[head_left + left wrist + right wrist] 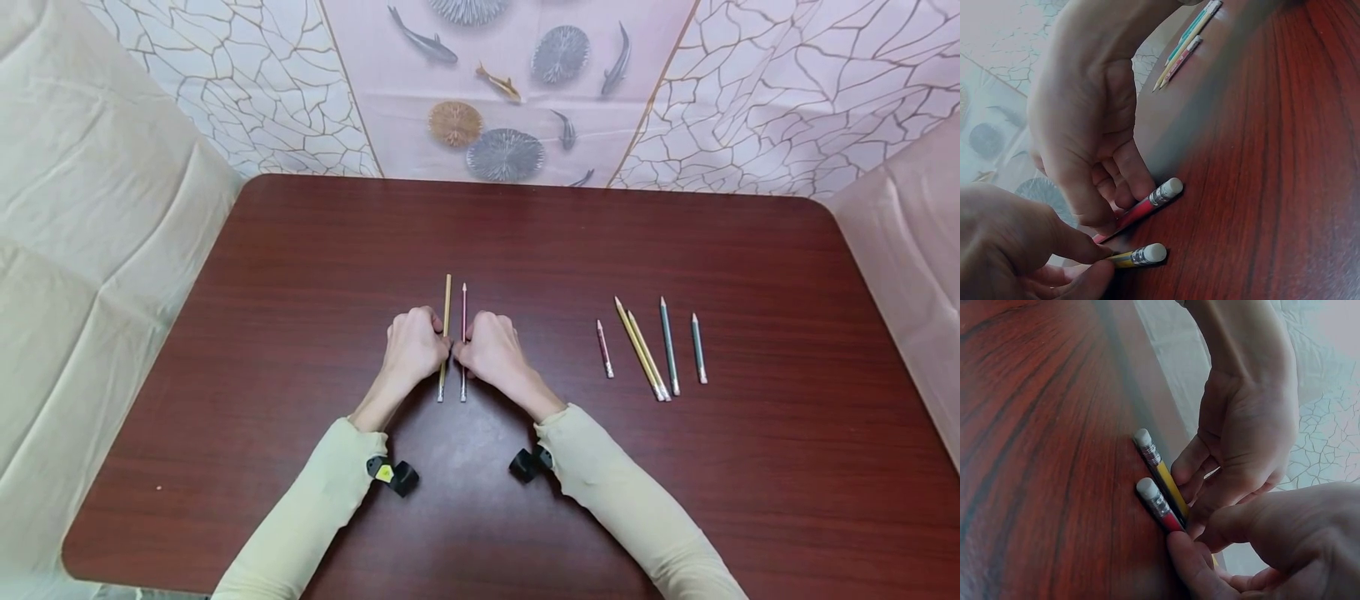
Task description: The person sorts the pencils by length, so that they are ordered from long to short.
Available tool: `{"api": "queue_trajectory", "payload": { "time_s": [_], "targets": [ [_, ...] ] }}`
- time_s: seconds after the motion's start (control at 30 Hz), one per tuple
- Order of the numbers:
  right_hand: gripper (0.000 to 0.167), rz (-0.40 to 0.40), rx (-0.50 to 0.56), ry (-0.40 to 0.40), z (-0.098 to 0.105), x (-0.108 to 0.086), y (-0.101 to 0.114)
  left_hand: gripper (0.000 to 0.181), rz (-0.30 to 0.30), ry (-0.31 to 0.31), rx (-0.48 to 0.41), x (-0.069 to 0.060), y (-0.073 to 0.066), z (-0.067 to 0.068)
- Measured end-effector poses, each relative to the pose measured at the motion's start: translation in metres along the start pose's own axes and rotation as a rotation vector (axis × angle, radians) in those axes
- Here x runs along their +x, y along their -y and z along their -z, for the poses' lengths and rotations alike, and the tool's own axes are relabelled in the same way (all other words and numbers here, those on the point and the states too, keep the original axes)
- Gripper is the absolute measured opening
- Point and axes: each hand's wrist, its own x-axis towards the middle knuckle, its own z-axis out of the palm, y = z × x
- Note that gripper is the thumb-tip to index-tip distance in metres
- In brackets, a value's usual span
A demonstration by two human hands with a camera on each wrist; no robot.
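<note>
Near the middle of the table, my left hand [415, 343] pinches a yellow pencil [447, 302] between thumb and fingers. Beside it, my right hand [497, 347] pinches a red pencil [464, 302]. The two pencils lie almost parallel with a narrow gap between them, white eraser ends toward me. The red one has a sharpened far tip; the yellow one's far end looks blunt. In the left wrist view the yellow pencil's eraser [1155, 252] shows next to the red pencil's [1172, 186]. Fingers hide the middle of both pencils.
To the right on the brown table [787, 467] lie a short red pencil [604, 348], two yellow pencils [636, 342] touching near their erasers, a long teal pencil [669, 346] and a shorter teal pencil [698, 348]. Patterned cloth [285, 92] hangs behind the far edge.
</note>
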Motion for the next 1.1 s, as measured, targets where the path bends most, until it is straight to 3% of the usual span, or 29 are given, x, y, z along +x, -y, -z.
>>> {"api": "queue_trajectory", "payload": {
  "time_s": [0.2,1.1],
  "targets": [
    [0.017,-0.005,0.015,-0.019,-0.0004,-0.0004,-0.0002,0.012,0.010,0.011,0.015,-0.0005,-0.0009,0.0007],
    [0.024,0.017,0.017,-0.030,-0.0012,-0.0012,-0.0025,0.022,0.042,0.024,-0.003,-0.0030,-0.0013,0.0039]
  ]
}}
